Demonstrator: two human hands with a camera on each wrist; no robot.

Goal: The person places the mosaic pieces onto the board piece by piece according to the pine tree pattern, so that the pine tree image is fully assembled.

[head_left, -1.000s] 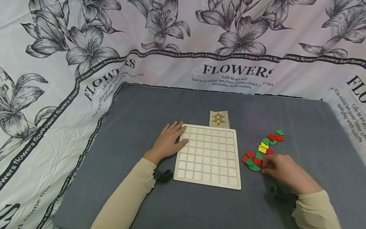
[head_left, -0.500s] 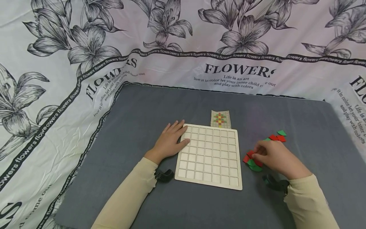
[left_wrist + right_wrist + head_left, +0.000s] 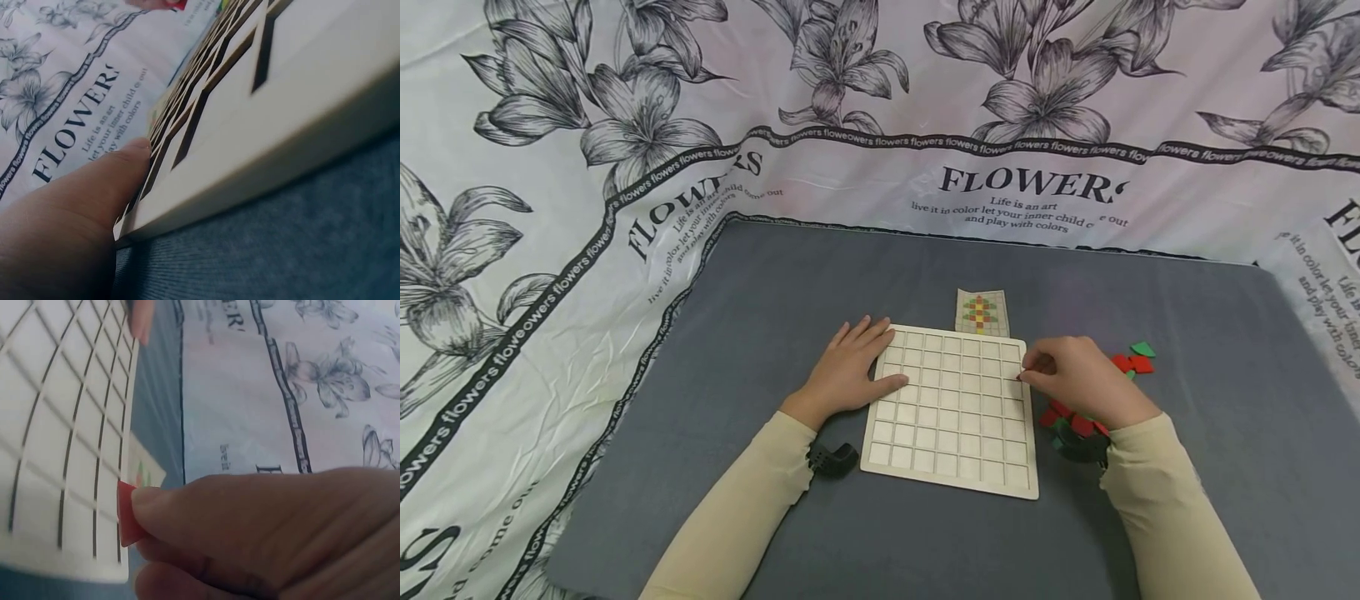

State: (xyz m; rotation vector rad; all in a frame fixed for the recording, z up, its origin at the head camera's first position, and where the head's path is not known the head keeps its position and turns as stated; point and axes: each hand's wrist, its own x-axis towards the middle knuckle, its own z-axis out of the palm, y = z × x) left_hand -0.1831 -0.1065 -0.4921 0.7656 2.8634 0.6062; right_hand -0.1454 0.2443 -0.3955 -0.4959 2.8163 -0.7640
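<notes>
A pale wooden grid board (image 3: 943, 492) lies in the middle of the dark table. My left hand (image 3: 850, 371) rests along its left edge, fingers spread and thumb over the squares; the left wrist view shows the thumb (image 3: 119, 172) at the board's rim. Above the board's right edge, my right hand (image 3: 1082, 379) pinches a red square tile (image 3: 128, 515) between thumb and fingers. Loose red tiles (image 3: 1081, 425) lie partly hidden beneath the right wrist. Beyond that hand are more red tiles (image 3: 1141, 364) and a green rounded piece (image 3: 1143, 350).
A small pattern card (image 3: 981, 312) with a coloured tree design sits against the board's far edge. White cloth with flower prints (image 3: 1030, 196) rises behind the table (image 3: 820, 267). Each wrist wears a black camera band (image 3: 833, 460).
My right hand has picked up a red tile from the pile and moved left with it to the board's right edge. My left hand has stayed on the board.
</notes>
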